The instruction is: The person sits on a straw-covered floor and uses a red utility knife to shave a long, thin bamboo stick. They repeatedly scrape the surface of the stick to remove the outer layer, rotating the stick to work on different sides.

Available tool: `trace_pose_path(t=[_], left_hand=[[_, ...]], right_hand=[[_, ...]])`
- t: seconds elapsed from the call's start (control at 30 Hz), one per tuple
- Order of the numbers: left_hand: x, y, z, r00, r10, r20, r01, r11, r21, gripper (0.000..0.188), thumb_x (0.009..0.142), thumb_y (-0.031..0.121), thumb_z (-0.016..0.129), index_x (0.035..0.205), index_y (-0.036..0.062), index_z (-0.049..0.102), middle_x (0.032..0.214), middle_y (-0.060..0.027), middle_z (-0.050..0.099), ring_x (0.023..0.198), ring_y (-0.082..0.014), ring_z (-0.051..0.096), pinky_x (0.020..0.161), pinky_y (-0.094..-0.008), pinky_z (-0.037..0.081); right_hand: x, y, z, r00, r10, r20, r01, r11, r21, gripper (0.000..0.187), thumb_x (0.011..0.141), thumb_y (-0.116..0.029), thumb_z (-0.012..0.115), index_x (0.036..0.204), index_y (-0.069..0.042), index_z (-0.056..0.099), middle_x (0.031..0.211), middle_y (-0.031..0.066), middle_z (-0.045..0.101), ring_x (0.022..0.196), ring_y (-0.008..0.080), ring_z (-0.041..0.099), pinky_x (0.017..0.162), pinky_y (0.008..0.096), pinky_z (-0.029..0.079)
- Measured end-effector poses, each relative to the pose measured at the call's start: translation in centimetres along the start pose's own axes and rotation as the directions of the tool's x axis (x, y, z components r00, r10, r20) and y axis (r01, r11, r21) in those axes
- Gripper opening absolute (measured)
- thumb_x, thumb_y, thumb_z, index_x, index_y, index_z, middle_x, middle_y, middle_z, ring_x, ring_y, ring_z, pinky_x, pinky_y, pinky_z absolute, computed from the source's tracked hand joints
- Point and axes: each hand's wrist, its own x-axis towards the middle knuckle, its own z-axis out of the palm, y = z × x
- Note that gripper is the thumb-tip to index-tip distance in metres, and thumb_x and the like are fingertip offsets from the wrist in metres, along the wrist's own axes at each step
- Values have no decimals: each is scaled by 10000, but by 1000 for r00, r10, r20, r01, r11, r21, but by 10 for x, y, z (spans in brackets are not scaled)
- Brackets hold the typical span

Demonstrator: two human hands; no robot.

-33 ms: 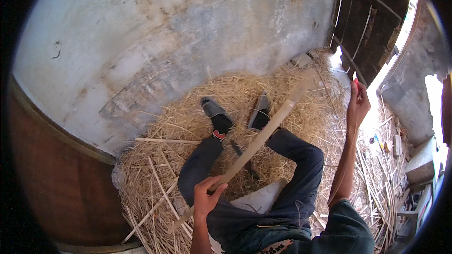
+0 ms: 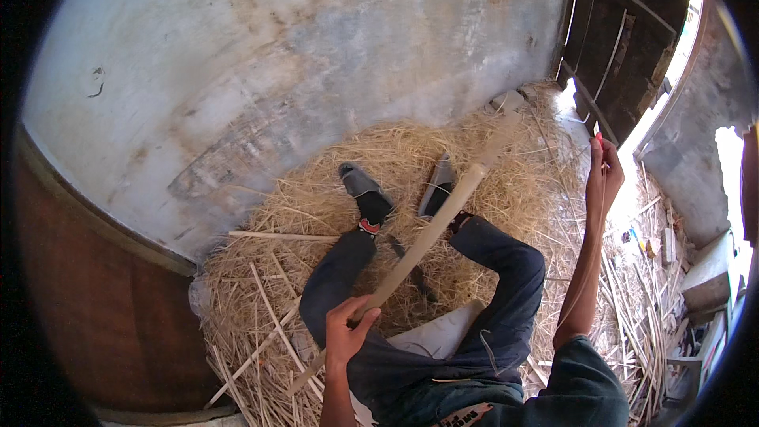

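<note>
My left hand (image 2: 348, 328) is closed round a long pale strip (image 2: 427, 241), likely split bamboo. The strip slants from beside my left thigh up over the straw between my legs. Its far end is blurred. Up at the right, away from the strip, my right hand (image 2: 605, 178) pinches a small red thing (image 2: 598, 137) with a pale tip; its kind is too small to make out. A thin strand (image 2: 607, 190) trails from that hand along the forearm. Between my legs lies a dark, long, narrow tool (image 2: 423, 281), partly hidden behind the strip.
Straw and shavings (image 2: 395, 142) cover the floor around my legs. Loose thin sticks (image 2: 269, 300) lie at left, with more sticks (image 2: 644, 324) at right. A pale board (image 2: 443, 332) sits between my thighs. A stained wall (image 2: 332, 55) stands ahead, a dark plank door (image 2: 624, 24) far right.
The strip's far end has shifted slightly left. My hands stay in nearly the same places.
</note>
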Motion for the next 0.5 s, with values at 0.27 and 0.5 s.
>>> trace_pose_path(t=[0.27,0.5], left_hand=[[3,-4,-9,989,-138,-44,133,985,-114,297,944,189,803,1153,-15,752,899,-29,735,666,-30,561,532,-227,409],[8,11,-12,987,-155,32,158,971,-177,361,976,270,770,1213,-1,743,809,10,671,623,-21,509,516,-227,370]], right_hand=[[-11,19,-4,914,135,382,-13,952,-306,426,969,-435,691,1133,-47,750,866,165,748,802,258,709,750,398,524],[-13,25,1,872,103,478,51,953,-299,377,960,-381,728,1161,-62,739,923,146,758,819,230,714,753,396,539]])
